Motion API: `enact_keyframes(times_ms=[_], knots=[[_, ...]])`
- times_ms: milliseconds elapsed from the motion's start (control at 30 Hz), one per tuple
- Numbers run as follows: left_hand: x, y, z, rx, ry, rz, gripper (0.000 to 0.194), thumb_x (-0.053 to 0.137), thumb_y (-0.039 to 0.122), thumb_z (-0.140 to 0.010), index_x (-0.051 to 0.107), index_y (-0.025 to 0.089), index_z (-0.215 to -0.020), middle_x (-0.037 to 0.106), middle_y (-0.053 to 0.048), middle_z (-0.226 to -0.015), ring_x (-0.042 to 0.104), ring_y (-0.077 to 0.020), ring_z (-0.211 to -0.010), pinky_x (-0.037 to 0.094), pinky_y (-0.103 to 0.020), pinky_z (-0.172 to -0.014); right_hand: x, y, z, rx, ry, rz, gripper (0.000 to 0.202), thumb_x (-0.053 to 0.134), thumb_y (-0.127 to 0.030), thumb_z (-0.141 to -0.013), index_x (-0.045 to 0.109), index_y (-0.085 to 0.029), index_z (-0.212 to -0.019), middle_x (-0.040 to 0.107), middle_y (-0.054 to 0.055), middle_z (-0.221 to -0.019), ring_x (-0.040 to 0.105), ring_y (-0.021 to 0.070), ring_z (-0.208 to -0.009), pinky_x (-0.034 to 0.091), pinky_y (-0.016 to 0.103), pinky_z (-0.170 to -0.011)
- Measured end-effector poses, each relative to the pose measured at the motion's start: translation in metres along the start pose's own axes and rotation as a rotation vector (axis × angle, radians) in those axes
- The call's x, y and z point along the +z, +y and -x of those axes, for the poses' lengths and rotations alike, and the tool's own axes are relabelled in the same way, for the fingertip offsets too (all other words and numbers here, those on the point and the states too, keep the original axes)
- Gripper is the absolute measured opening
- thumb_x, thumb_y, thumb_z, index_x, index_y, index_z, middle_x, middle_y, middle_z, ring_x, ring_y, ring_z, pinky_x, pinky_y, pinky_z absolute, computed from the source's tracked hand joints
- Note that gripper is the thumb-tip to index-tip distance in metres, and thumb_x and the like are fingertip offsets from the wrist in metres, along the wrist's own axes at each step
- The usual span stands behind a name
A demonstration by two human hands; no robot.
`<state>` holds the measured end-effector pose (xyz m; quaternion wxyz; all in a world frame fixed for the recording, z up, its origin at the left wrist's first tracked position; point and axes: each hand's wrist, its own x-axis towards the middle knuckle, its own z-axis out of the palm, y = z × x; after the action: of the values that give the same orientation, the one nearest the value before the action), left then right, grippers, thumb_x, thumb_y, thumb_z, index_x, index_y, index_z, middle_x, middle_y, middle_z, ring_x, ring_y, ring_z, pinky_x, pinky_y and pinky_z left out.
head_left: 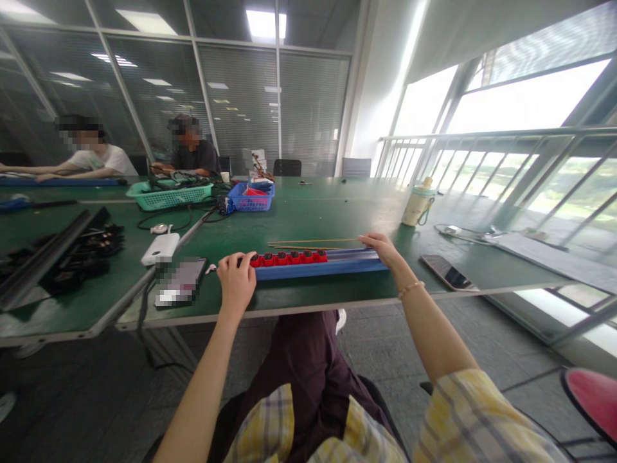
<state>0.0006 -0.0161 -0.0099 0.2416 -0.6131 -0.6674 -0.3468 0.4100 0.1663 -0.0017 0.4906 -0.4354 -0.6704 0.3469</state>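
A long blue channel (328,267) lies along the table's near edge in front of me. Several red blocks with dark tops (295,258) sit in a row in its left and middle part; on the right its grey inside shows. My left hand (237,278) grips the left end, fingers curled over the top beside the first block. Around the right end is my right hand (384,249), its fingers at the far side. Just behind the channel lie thin tan sticks (308,244), their right ends close to my right fingers; whether those touch them I cannot tell.
Left of me are a phone (181,281), a white device (160,249) and dark parts (81,257). Green (171,196) and blue baskets (251,200) stand farther back. At right are a bottle (417,204) and another phone (448,272). Two people sit across the tables.
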Motion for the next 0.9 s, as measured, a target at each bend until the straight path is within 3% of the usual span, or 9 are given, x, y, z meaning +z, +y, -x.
enact_keyframes(times_ms=[267,433,667,900], knots=[[0.0,-0.001,0.0,0.008,0.012,0.008,0.038,0.045,0.018,-0.092,0.069,0.025,-0.121,0.06,-0.012,-0.118,0.043,-0.0302,-0.112,0.039,-0.045,-0.096,0.007,0.008,-0.003,-0.007,0.027,0.174,0.059,0.07,-0.075,-0.062,0.067,-0.017,-0.067,0.057,-0.001,-0.061,0.046,0.0121,-0.062,0.035,0.026,-0.06],[0.0,-0.001,0.0,0.007,0.013,0.005,0.038,0.044,0.018,-0.092,0.069,0.025,-0.121,0.06,-0.012,-0.117,0.043,-0.0303,-0.112,0.04,-0.045,-0.095,0.011,0.016,-0.007,0.006,0.051,0.479,0.059,0.063,-0.076,-0.07,0.069,-0.017,-0.069,0.062,0.002,-0.063,0.052,0.0145,-0.062,0.037,0.027,-0.06],[0.0,0.0,0.0,0.006,0.016,0.012,0.038,0.044,0.018,-0.093,0.069,0.024,-0.12,0.061,-0.012,-0.117,0.043,-0.0303,-0.112,0.04,-0.045,-0.095,0.021,0.002,-0.02,0.28,-0.029,0.863,0.048,0.064,-0.067,-0.08,0.078,-0.021,-0.085,0.074,0.006,-0.08,0.067,0.0216,-0.078,0.045,0.028,-0.067],[0.0,0.0,0.0,0.005,0.011,0.009,0.038,0.043,0.019,-0.093,0.069,0.024,-0.12,0.061,-0.011,-0.117,0.043,-0.0305,-0.111,0.039,-0.045,-0.095,0.033,-0.01,-0.041,0.476,-0.13,1.085,0.055,0.068,-0.067,-0.079,0.077,-0.018,-0.101,0.074,0.016,-0.109,0.068,0.0331,-0.106,0.051,0.042,-0.09]])
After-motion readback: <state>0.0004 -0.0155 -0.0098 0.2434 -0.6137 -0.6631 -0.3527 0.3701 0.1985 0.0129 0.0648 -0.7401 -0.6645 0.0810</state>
